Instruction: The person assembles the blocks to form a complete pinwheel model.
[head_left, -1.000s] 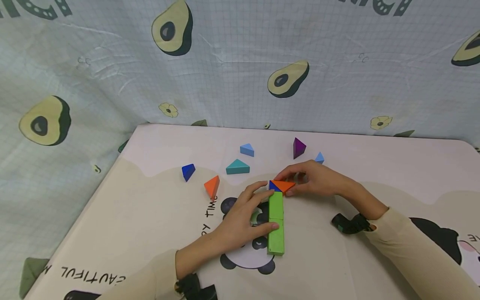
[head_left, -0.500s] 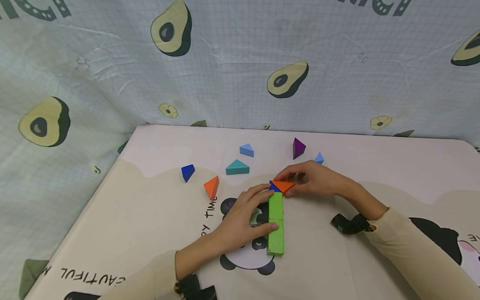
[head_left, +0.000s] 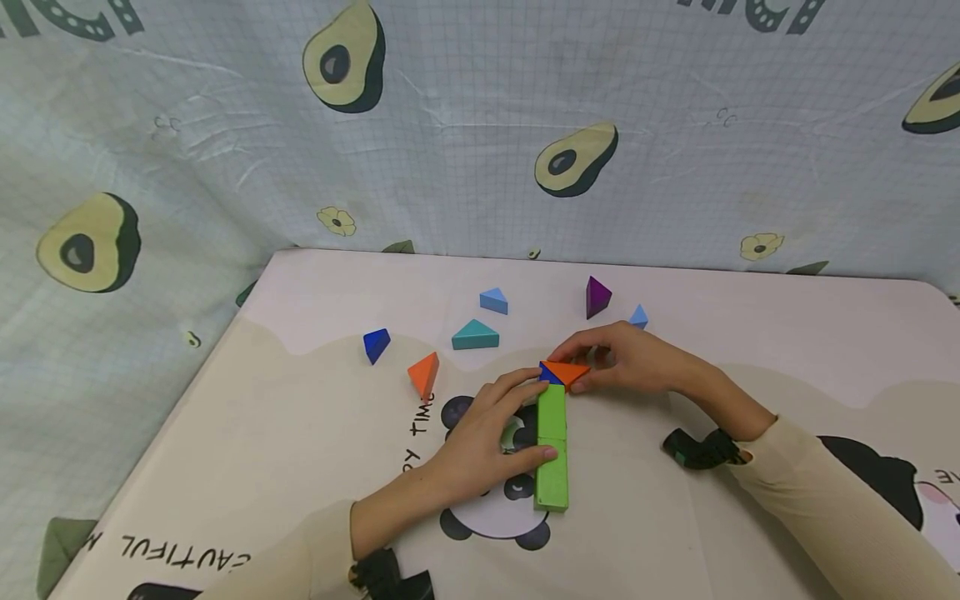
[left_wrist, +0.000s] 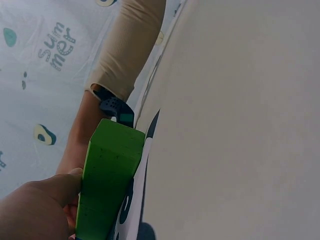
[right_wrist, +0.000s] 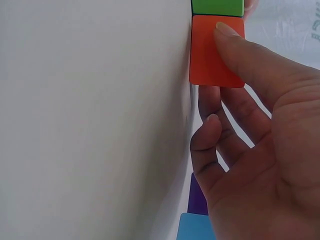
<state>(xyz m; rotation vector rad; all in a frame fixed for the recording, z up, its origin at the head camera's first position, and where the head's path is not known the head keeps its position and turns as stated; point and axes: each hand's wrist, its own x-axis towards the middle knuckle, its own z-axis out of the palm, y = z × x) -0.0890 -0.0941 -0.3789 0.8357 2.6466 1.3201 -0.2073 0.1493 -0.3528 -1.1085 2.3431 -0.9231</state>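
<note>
Two green blocks, an upper one (head_left: 552, 412) and a lower one (head_left: 551, 487), lie end to end in the head view. At their far end a small blue triangular block (head_left: 549, 374) touches an orange triangular block (head_left: 566, 372). My right hand (head_left: 628, 358) pinches the orange block, its thumb on the square face (right_wrist: 212, 60) in the right wrist view. My left hand (head_left: 476, 437) rests along the left side of the row. Its thumb lies on the lower green block, and extended fingertips touch near the blue block. The left wrist view shows the thumb against a green block (left_wrist: 110, 175).
Loose triangular blocks lie farther back: teal (head_left: 476, 335), light blue (head_left: 494, 300), purple (head_left: 597, 297), orange (head_left: 424, 375) and dark blue (head_left: 377, 344). Another light blue block (head_left: 639, 316) is partly hidden behind the right hand. A patterned cloth (head_left: 465, 167) hangs beyond the table's back edge.
Almost nothing differs. The left hand's forefinger has shifted very slightly toward the blue block; the right hand and the blocks stay in place.
</note>
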